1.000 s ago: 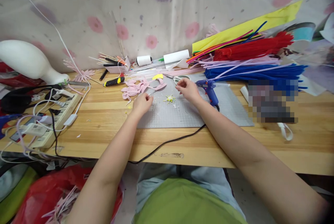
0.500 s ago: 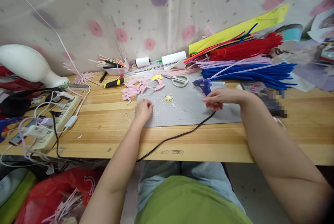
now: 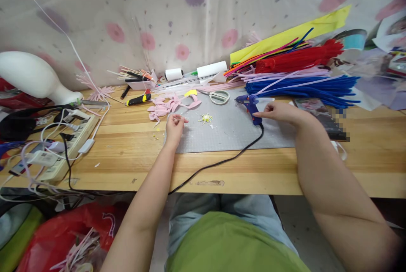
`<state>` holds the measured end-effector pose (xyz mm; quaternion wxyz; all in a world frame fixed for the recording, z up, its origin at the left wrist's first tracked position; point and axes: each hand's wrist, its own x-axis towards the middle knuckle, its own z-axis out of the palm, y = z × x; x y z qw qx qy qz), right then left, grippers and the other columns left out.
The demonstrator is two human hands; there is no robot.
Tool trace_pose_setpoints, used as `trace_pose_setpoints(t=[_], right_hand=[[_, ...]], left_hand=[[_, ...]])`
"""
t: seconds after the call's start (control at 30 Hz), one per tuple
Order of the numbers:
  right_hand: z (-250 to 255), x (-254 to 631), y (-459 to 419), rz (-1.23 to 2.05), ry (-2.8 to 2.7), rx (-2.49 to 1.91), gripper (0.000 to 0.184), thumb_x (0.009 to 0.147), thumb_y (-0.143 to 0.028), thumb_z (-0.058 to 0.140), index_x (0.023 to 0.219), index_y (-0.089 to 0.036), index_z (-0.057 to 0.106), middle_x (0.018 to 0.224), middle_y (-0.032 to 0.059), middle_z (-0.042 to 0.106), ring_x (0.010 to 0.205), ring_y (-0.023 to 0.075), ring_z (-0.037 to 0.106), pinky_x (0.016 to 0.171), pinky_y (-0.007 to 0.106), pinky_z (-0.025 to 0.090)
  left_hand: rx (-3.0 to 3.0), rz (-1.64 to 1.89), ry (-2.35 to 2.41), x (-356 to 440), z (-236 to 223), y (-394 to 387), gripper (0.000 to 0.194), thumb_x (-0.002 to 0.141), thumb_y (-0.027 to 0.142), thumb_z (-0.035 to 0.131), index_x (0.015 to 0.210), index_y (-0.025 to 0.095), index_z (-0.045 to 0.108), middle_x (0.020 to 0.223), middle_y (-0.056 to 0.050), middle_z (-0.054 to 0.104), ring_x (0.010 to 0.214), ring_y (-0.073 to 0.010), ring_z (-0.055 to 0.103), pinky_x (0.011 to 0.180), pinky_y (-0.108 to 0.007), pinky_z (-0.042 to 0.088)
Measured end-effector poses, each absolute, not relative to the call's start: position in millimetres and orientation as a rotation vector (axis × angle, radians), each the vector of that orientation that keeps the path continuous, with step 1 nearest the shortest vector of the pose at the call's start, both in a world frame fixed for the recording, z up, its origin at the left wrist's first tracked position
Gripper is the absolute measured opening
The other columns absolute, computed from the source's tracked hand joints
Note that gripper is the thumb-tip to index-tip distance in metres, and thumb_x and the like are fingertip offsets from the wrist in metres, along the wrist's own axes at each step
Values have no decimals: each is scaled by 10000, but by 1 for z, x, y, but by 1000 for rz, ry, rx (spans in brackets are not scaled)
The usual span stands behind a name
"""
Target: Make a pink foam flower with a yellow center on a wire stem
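Note:
On the left side of the grey cutting mat (image 3: 222,141), my left hand (image 3: 175,130) is closed in a pinch, and what sits between its fingertips is too small to name. A blue glue gun (image 3: 250,107) lies on the mat, its black cord (image 3: 218,164) running to the front edge. With a stretched finger my right hand (image 3: 282,113) touches the gun's handle, not wrapped round it. Between my hands lies a small yellow and white spiky piece (image 3: 206,118). Pink petal-shaped pieces (image 3: 163,107) rest just beyond my left hand, near the scissors (image 3: 218,97).
Blue pipe cleaners (image 3: 304,89) and red ones (image 3: 300,58) are heaped at the back right. A yellow and black utility knife (image 3: 138,100) lies left of the petals. Farther left are a power strip (image 3: 74,145) with tangled cables and a white foam head (image 3: 31,75).
My right hand has loosened from the glue gun's handle and shifted right and up, uncovering it. My left hand has risen slightly and turned, its pinch now showing.

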<state>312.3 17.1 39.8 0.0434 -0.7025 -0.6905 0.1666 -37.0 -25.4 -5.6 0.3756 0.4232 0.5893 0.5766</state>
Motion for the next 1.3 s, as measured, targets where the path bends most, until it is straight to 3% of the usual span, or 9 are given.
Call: trace_pose_setpoints(t=[0.13, 0.27, 0.43, 0.6, 0.73, 0.9, 1.0, 1.1, 1.3], right_hand=[[60, 317, 3, 926, -2267, -1975, 550, 733, -700, 528, 540, -198, 412, 508, -20, 413, 502, 110, 354, 531, 292, 255], [63, 274, -3, 1230, -2322, -1531, 464, 718, -646, 568, 612, -202, 485, 552, -16, 478, 523, 105, 417, 531, 266, 303], [37, 194, 3, 1000, -1972, -1305, 288, 735, -462, 598, 673, -201, 491, 595, -17, 531, 560, 108, 471, 534, 234, 350], [23, 152, 1, 1125, -1740, -1191, 213, 694, -295, 645, 830, -193, 516, 832, 26, 622, 636, 109, 530, 477, 202, 406], [16, 135, -2, 1333, -1604, -1120, 315, 660, -268, 691, 867, -205, 463, 840, 4, 613, 634, 102, 560, 470, 203, 461], [7, 127, 4, 1306, -1521, -1093, 222, 710, -187, 621, 796, -216, 418, 652, -52, 565, 579, 96, 561, 506, 210, 480], [13, 132, 8, 1301, -1557, -1097, 216, 716, -128, 589, 774, -221, 403, 601, -69, 535, 539, 95, 543, 495, 215, 468], [24, 139, 10, 1357, -1626, -1055, 208, 725, -77, 552, 784, -217, 411, 591, -65, 545, 531, 94, 535, 478, 206, 443], [38, 144, 15, 1413, -1681, -973, 219, 727, -84, 592, 793, -208, 424, 593, -76, 538, 504, 73, 517, 482, 195, 428]], left_hand=[[736, 1539, 1268, -23, 6, -26, 271, 708, 255, 664, 961, 180, 601, 821, -31, 697, 696, -97, 639, 566, -186, 421], [668, 1453, 1170, -11, 12, -31, 194, 751, 207, 619, 940, 163, 625, 954, -73, 716, 920, -147, 673, 722, -228, 500], [742, 1329, 1066, -9, 10, -35, 258, 883, 319, 464, 1003, 151, 618, 1206, -128, 640, 1154, -190, 589, 958, -333, 464], [992, 1293, 1020, -6, 4, -35, 449, 968, 323, 204, 1213, 176, 551, 1421, -81, 471, 1340, -119, 393, 1120, -300, 291], [1192, 1314, 1003, -3, -3, -36, 433, 955, 343, 289, 1266, 159, 527, 1449, -92, 432, 1340, -137, 396, 1144, -301, 247], [1212, 1351, 1052, -2, -8, -35, 323, 858, 355, 530, 1112, 183, 632, 1271, -80, 600, 1238, -191, 510, 1080, -327, 347], [1108, 1337, 1210, -5, -10, -31, 272, 803, 320, 603, 1029, 175, 644, 980, -71, 690, 957, -182, 639, 887, -328, 492], [1007, 1388, 1327, -8, -6, -25, 198, 804, 289, 584, 955, 173, 637, 835, -36, 660, 766, -133, 616, 693, -264, 524], [871, 1244, 1056, -7, 14, -15, 127, 801, 269, 609, 851, 154, 630, 904, -44, 658, 811, -115, 632, 789, -281, 503]])
